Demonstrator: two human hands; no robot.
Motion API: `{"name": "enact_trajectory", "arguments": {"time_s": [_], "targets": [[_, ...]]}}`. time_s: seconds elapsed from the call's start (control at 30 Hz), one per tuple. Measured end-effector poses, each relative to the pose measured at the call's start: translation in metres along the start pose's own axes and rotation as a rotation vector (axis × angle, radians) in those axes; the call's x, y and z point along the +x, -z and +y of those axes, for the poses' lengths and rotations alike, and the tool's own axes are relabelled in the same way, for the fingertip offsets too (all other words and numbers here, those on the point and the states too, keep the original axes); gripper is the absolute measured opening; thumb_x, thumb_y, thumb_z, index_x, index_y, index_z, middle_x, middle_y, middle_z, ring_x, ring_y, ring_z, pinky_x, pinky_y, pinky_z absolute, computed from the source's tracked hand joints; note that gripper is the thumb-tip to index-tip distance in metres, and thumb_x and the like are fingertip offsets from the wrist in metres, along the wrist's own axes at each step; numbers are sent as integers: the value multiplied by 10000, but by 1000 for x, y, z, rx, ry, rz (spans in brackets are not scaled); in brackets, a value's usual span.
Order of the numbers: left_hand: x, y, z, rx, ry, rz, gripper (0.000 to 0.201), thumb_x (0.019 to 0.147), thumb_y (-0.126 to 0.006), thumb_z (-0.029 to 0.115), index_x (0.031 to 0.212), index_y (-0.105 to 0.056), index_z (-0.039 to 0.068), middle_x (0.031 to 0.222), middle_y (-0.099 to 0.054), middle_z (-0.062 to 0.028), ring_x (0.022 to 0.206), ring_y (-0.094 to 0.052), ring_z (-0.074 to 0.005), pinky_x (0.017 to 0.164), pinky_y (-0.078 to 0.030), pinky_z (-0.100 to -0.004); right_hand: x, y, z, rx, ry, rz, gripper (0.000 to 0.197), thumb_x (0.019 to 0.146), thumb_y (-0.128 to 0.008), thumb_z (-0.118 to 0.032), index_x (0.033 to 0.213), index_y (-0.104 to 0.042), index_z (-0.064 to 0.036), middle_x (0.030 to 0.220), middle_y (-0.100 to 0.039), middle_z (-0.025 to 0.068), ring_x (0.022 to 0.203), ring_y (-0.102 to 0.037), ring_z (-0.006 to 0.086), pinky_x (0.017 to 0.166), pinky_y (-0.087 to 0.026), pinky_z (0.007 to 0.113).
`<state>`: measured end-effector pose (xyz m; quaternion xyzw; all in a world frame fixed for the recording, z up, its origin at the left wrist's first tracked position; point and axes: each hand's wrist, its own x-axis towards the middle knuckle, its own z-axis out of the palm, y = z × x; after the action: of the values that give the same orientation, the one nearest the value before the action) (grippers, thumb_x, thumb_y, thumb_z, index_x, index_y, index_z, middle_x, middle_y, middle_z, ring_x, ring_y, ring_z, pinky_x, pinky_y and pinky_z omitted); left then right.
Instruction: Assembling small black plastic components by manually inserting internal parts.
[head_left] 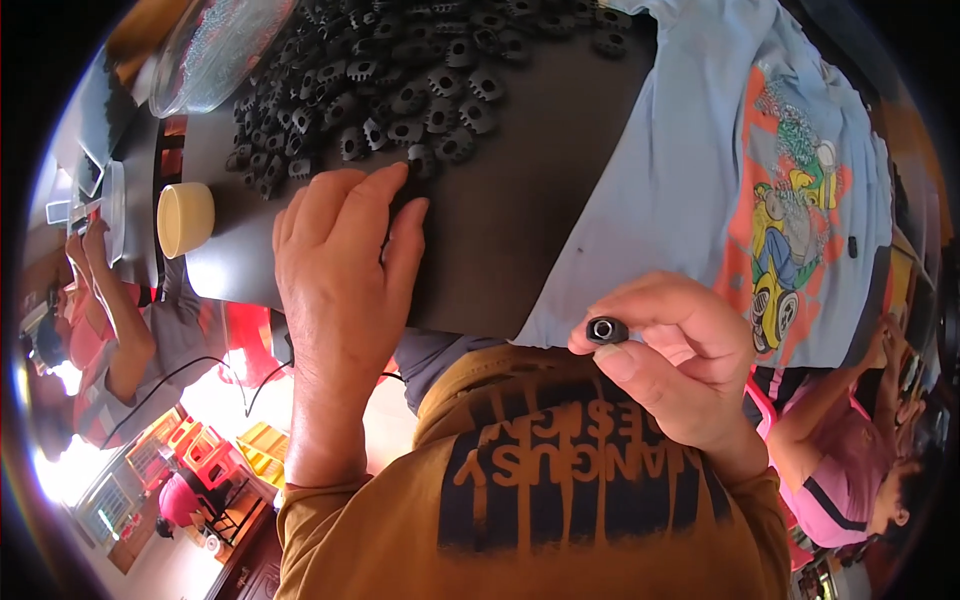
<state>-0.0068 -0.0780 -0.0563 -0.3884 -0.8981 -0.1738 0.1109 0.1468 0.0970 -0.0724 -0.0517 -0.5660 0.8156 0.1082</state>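
The right hand [690,360] pinches 1 black part [607,330] by the cloth's [640,210] near edge, so a loosened grip could drop it toward the lap. The left hand [345,240], thumb and fingers apart, could scatter the pile [400,90] just beyond by sweeping; bare table [520,220] opens right, a cup [186,218] stands left.

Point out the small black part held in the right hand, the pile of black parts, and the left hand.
Small black part [608,330]: head view, on its end with the shiny ring.
Pile of black parts [410,78]: head view, near its middle.
Left hand [335,235]: head view, on its back.
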Motion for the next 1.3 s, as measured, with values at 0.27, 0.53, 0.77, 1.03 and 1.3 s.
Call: {"name": "enact_trajectory", "arguments": {"time_s": [0.27, 0.53, 0.77, 1.03, 1.3], "targets": [[0, 11, 21, -362, 172, -42, 113, 789, -627, 4, 895, -651, 34, 805, -608, -64, 679, -597, -183, 617, -445, -280, -2, 2, 5, -65, 72, 17, 197, 793, -655, 55, 984, -607, 62, 834, -628, 94, 695, -588, 117, 634, -453, 223], [4, 28, 60, -1245, 327, -430, 119, 878, -576, 20, 960, -632, -46, 807, -608, -71, 711, -562, -113, 642, -439, -218, -1, 1, 0, 34, 41, -12, 144, 809, -643, 48, 950, -618, 38, 767, -601, 58, 622, -565, 76, 549, -421, 211], [5, 25, 62, -1028, 172, -464, 136, 820, -608, -22, 952, -638, -33, 767, -616, -94, 665, -579, -177, 618, -449, -260, -3, 6, 1, 49, 45, -35, 112, 814, -648, 37, 922, -620, 29, 737, -588, 43, 604, -557, 70, 518, -404, 208], [11, 30, 60, -889, 2, -459, 193, 766, -628, -56, 958, -622, -39, 735, -605, -118, 632, -585, -232, 570, -447, -301, -5, 11, -2, -17, -19, -119, 235, 786, -622, 119, 1012, -582, 68, 946, -608, 139, 871, -595, 189, 782, -460, 284], [11, 21, 62, -710, -211, -338, 219, 719, -653, -92, 927, -604, -44, 702, -581, -119, 596, -570, -247, 514, -436, -328, -4, 1, 12, -131, 190, 98, 113, 783, -672, 16, 884, -623, 8, 742, -604, 70, 624, -586, 160, 551, -438, 255]]}}
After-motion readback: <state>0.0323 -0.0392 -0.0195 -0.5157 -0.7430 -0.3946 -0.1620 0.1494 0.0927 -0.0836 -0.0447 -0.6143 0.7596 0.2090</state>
